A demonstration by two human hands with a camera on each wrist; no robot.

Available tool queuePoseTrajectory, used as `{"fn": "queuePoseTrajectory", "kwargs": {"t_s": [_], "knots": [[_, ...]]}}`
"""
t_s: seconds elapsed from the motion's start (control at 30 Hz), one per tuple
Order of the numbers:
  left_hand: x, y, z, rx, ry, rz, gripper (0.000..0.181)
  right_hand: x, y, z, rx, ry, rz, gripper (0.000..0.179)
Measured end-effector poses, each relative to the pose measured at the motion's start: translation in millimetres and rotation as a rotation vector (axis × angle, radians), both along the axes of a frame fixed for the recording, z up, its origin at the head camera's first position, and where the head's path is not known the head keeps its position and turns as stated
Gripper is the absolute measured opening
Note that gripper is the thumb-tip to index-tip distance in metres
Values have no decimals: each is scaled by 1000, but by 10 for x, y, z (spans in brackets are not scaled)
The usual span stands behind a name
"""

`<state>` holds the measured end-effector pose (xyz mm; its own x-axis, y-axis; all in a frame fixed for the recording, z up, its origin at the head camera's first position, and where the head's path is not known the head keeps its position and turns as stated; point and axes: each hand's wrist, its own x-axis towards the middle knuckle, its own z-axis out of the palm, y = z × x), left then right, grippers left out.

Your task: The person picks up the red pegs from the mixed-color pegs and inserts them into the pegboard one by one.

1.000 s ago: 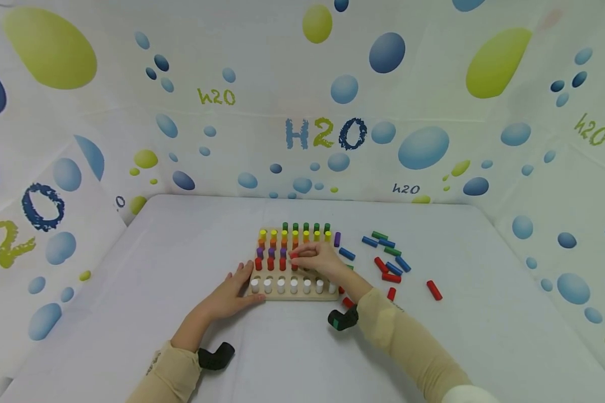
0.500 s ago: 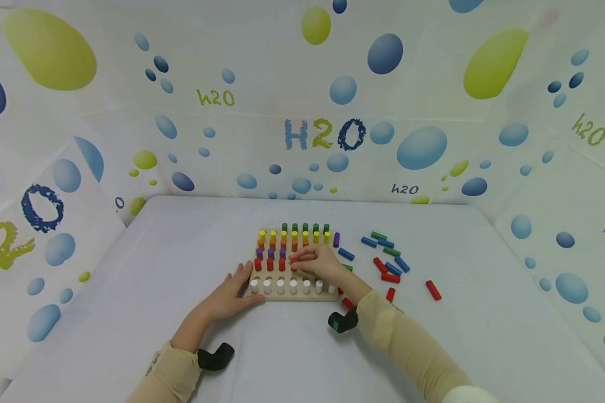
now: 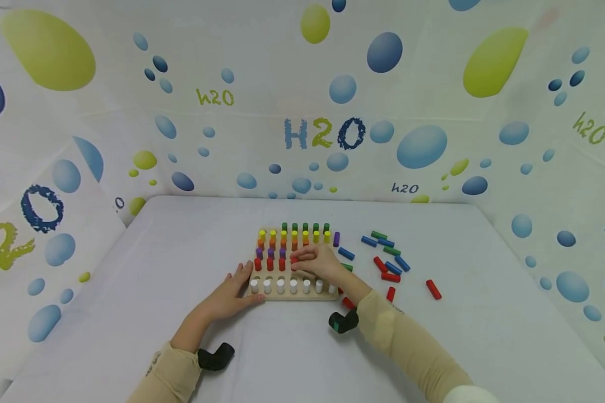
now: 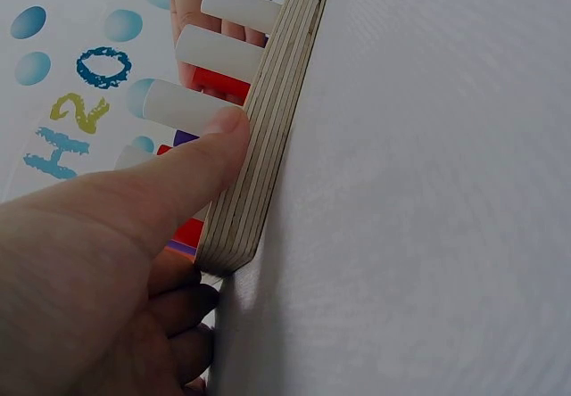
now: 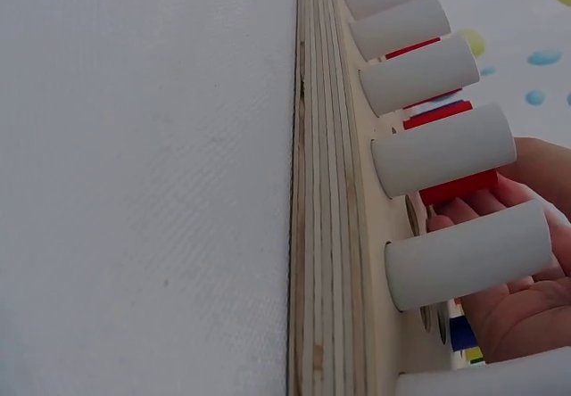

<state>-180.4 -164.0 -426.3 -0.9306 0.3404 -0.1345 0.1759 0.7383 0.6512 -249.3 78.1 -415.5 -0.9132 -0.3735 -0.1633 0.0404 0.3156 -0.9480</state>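
A wooden pegboard [image 3: 302,298] lies on the white table, with rows of upright cylindrical pegs. My right hand [image 3: 320,263] pinches a red peg [image 3: 293,265] between thumb and fingertips, at the red row to the right of three standing red pegs. In the right wrist view this red peg [image 5: 459,187] shows behind the white pegs [image 5: 443,151]; its lower end is hidden. My left hand [image 3: 227,296] holds the board's near left corner. The left thumb [image 4: 227,133] presses the front edge beside a white peg, while the other fingers lie along the left side.
Behind the red row stand purple, orange, yellow and green pegs [image 3: 305,227]. Loose blue pegs [image 3: 402,263], green pegs [image 3: 391,252] and red pegs [image 3: 434,289] lie right of the board. A purple peg [image 3: 336,239] is near its right side.
Over the last second my right hand has lowered the red peg slightly toward the board at the red row. Since half a second ago it has hardly moved. The left hand has stayed put.
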Motion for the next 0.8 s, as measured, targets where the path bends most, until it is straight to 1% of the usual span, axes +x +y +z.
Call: {"fn": "queuePoseTrajectory", "kwargs": {"t_s": [0.23,0.37,0.53,0.7,0.8], "knots": [[-1,0,8,4,0,3,93,10,63,26,13,55,36,29],[1,0,7,8,1,4,93,16,124,26,15,65,53,28],[3,0,2,11,1,0,93,30,216,25,22,62,34,26],[2,3,2,13,-2,2,93,59,324,48,47,68,11,27],[4,3,2,8,-2,4,93,80,400,44,62,52,-4,28]]}}
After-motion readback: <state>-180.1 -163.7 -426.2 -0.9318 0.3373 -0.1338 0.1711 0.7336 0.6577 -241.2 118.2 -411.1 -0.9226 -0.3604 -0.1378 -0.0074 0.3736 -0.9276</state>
